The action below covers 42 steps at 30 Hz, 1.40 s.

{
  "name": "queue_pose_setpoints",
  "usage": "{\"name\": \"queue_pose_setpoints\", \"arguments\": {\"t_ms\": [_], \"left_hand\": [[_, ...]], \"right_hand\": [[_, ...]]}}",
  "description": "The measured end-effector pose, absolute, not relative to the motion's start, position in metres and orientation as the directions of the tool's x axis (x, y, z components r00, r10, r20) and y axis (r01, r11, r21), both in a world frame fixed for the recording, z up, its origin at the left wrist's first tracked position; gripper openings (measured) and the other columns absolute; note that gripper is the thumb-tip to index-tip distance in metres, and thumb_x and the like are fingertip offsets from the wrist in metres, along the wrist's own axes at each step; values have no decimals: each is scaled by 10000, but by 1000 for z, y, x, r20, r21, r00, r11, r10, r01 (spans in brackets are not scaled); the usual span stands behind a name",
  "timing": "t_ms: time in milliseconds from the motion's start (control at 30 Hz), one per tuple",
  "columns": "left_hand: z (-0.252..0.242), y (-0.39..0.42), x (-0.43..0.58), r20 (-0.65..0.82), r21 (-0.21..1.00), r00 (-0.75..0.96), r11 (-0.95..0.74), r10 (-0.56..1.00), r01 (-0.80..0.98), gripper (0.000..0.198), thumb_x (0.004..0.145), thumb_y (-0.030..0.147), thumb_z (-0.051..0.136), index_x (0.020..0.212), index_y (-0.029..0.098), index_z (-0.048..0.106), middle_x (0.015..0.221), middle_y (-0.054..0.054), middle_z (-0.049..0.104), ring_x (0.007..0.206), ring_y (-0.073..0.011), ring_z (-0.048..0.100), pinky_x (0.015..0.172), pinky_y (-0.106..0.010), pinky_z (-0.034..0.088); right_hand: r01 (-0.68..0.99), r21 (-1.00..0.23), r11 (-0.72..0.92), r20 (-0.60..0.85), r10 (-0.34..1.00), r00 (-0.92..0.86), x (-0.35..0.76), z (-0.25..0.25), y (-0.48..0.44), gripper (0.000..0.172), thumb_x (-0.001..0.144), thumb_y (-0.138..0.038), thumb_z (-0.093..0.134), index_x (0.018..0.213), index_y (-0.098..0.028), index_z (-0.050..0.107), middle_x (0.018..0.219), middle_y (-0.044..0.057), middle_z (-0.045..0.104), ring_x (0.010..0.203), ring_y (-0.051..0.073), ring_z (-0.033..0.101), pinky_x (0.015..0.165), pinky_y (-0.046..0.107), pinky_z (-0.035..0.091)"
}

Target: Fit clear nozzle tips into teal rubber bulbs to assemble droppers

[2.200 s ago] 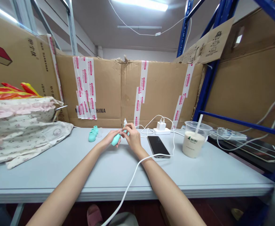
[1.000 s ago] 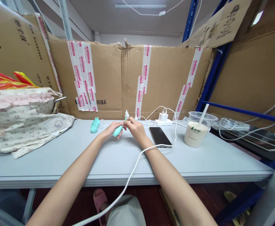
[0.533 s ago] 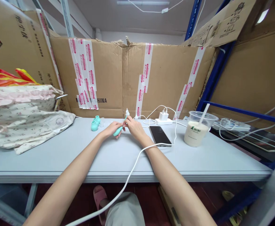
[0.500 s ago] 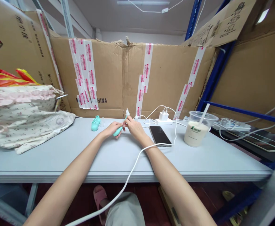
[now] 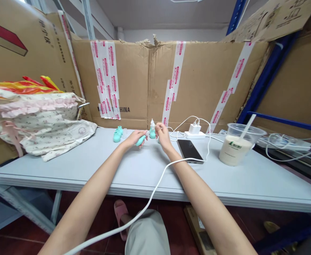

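My left hand (image 5: 136, 138) is closed around a teal squeeze bulb (image 5: 140, 141) with a short clear nozzle. It is tilted just above the table, nozzle toward the right. Between my hands another teal bulb (image 5: 152, 134) stands upright, topped by a clear pointed tip (image 5: 152, 124); neither hand appears to grip it. My right hand (image 5: 162, 135) is just right of that bulb, its fingers curled together. A bit of teal (image 5: 159, 141) shows beneath those fingers, but what they hold is hidden.
More teal bulbs (image 5: 117, 136) stand left of my hands. A phone (image 5: 189, 151), a charger on a white power strip (image 5: 195, 135) and a drink cup (image 5: 232, 150) are to the right. A white cable (image 5: 155, 187) crosses in front. A floral cloth bag (image 5: 49, 127) lies left, cardboard (image 5: 134, 78) behind.
My right hand has come away from the bulb in my left hand and shifted right. The upright bulb behind them now shows more fully. The view has turned slightly left.
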State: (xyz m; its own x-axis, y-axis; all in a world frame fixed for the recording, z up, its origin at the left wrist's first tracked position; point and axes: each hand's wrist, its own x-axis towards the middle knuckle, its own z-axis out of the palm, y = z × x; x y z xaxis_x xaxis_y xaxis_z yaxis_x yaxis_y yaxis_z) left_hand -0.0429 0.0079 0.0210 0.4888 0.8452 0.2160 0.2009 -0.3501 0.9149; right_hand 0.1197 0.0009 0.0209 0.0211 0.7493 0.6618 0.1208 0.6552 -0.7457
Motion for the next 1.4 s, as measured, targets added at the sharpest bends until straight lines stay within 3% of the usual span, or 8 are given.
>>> {"name": "queue_pose_setpoints", "arguments": {"t_ms": [67,133,300,433,600,867,1033,1400], "left_hand": [[24,8,-44,266,906,424,-375,866,195,468,783,563,418,707,115,533,403,8,498,318,-100,459,367,-197,335],[31,9,-46,361,904,312,-411,879,113,484,788,581,394,746,118,529,442,10,507,356,-92,474,397,-193,359],[53,23,-78,493,869,-40,-494,869,-19,458,821,561,313,919,153,497,596,8,537,479,-92,507,522,-222,431],[51,34,-122,603,794,-194,-559,774,237,328,765,388,500,1014,178,456,876,-41,590,810,-158,575,775,-296,438],[32,33,-147,699,714,-397,-544,595,441,318,812,353,454,1051,165,358,1104,-133,518,1076,-219,481,933,-365,347],[28,33,-150,776,624,-344,-562,529,543,251,834,332,427,1032,179,436,1071,-110,530,1040,-223,484,907,-355,361],[27,39,-155,782,617,-349,-563,516,551,272,834,304,425,1073,184,476,1118,-105,534,1074,-221,467,935,-344,344],[27,40,-151,760,623,-245,-569,602,537,301,826,297,451,1107,191,457,1111,-91,550,1072,-228,476,911,-350,352]], "right_hand": [[-21,-771,637,628,765,145,126,27,2,186,843,-394,379,812,-212,404,559,-66,365,460,86,378,450,194,341],[-25,-765,643,629,756,182,131,31,1,209,816,-420,421,824,-211,418,566,-59,423,477,88,429,446,190,355],[284,-725,627,647,762,-29,126,24,-10,216,774,-398,503,754,-184,518,675,3,578,597,123,567,512,210,406],[462,-628,626,659,744,-113,113,13,-11,200,769,-363,540,779,-171,590,702,12,632,509,105,557,560,228,419],[595,-489,638,633,729,-261,86,15,3,212,820,-338,508,926,-202,633,820,14,680,576,110,606,638,231,427],[883,73,463,376,807,-455,16,32,61,129,769,-230,582,815,-230,702,875,56,681,866,182,581,688,253,362],[880,174,442,370,799,-475,-3,27,81,110,724,-209,615,767,-241,711,934,85,644,979,224,493,846,364,299],[894,206,398,280,851,-443,-1,18,89,116,666,-290,678,771,-257,717,957,93,627,990,261,460,893,450,243]]}}
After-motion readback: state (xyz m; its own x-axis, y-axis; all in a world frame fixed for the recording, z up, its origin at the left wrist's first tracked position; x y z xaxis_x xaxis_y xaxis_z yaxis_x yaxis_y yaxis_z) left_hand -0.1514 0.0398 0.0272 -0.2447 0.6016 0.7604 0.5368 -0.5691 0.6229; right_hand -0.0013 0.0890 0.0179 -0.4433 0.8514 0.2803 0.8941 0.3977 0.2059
